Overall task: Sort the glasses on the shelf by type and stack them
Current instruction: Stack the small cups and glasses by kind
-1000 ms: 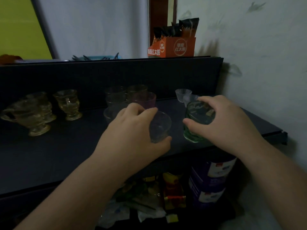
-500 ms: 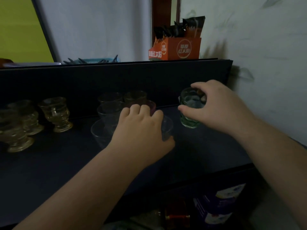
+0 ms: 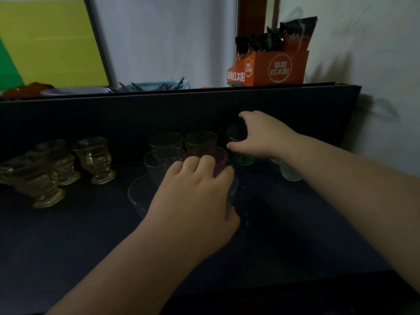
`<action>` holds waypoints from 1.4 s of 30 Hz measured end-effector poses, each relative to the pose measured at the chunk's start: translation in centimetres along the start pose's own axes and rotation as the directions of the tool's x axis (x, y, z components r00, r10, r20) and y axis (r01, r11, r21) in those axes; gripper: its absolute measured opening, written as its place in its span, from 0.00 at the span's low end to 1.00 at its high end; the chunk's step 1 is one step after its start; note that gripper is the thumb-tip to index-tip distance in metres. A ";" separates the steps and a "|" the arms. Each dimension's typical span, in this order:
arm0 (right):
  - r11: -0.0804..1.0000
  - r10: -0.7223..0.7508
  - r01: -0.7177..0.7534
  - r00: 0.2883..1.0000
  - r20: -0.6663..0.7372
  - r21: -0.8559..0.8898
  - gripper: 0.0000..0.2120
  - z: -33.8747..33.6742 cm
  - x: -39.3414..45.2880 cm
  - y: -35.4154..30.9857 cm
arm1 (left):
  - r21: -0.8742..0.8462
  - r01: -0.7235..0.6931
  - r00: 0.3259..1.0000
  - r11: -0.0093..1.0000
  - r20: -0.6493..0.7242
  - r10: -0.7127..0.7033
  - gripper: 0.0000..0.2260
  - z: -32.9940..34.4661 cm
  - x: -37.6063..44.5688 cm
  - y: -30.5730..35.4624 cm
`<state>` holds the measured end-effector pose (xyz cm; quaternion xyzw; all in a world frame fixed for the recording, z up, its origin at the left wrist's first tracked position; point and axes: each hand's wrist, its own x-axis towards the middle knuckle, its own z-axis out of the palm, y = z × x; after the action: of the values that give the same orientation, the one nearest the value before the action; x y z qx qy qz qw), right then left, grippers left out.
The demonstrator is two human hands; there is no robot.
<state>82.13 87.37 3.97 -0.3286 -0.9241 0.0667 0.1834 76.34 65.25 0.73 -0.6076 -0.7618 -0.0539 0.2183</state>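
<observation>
Flanking both hands [image 3: 193, 198], amber footed cups [image 3: 94, 160] left, orange box [image 3: 270, 67] above

green glass [image 3: 238, 142] carried back beside tumblers, right hand [image 3: 261, 135] reaching deeper

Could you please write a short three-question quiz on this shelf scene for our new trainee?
1. True or false: the right hand grips the green glass from above.
2. Which side of the shelf holds the amber footed cups: A left, B right?
3. What does the left hand grip?

Key: 1 true. 2 A. 3 A clear glass, mostly hidden under the fingers.
</observation>
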 end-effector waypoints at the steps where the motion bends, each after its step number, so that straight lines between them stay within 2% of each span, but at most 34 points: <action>1: 1.000 -0.005 0.005 1.000 0.017 -0.009 0.46 0.4 0.5 -0.1 | 0.005 0.011 1.000 1.000 0.007 -0.011 0.28 0.1 0.0 0.1; 5: 1.000 0.014 -0.015 0.995 0.096 0.008 0.46 1.9 1.9 -0.2 | 0.022 0.036 0.999 0.999 0.015 -0.036 0.29 0.3 -0.3 0.6; 11: 0.997 -0.002 -0.005 0.996 0.084 0.078 0.46 2.7 2.5 0.4 | 0.046 0.101 0.995 0.994 -0.010 -0.101 0.30 0.1 -0.4 0.9; 18: 0.999 -0.034 0.037 0.987 0.159 -0.013 0.49 1.0 0.8 2.0 | 0.036 0.188 0.982 0.981 -0.001 -0.189 0.31 -0.3 -0.7 1.6; 24: 0.985 -0.147 0.149 0.989 -0.031 0.085 0.40 -0.7 -4.5 3.7 | 0.056 0.258 0.964 0.965 0.048 -0.260 0.33 -0.3 -0.9 2.5; 27: 0.976 -0.175 0.183 0.982 -0.073 0.115 0.33 -1.6 -7.3 3.5 | 0.049 0.260 0.963 0.964 0.056 -0.262 0.33 -0.4 -1.4 2.5; 32: 0.959 -0.198 0.214 0.975 -0.101 0.186 0.30 -2.0 -13.1 2.0 | 0.036 0.254 0.966 0.967 -0.056 -0.252 0.33 -1.2 -3.5 1.2; 36: 0.940 -0.207 0.236 0.969 -0.137 0.245 0.26 -0.4 -17.2 -0.6 | 0.018 0.249 0.963 0.968 -0.114 -0.246 0.33 -1.2 -6.6 -1.5; 42: 0.940 -0.248 0.291 0.941 -0.229 0.178 0.20 1.3 -19.8 -8.3 | -0.069 0.313 0.940 0.947 -0.121 -0.319 0.32 -1.2 -13.6 -8.4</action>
<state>90.96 68.43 -1.06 -0.1823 -0.9247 0.1037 0.3178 70.97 50.44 -2.10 -0.4778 -0.8319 -0.1463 0.2412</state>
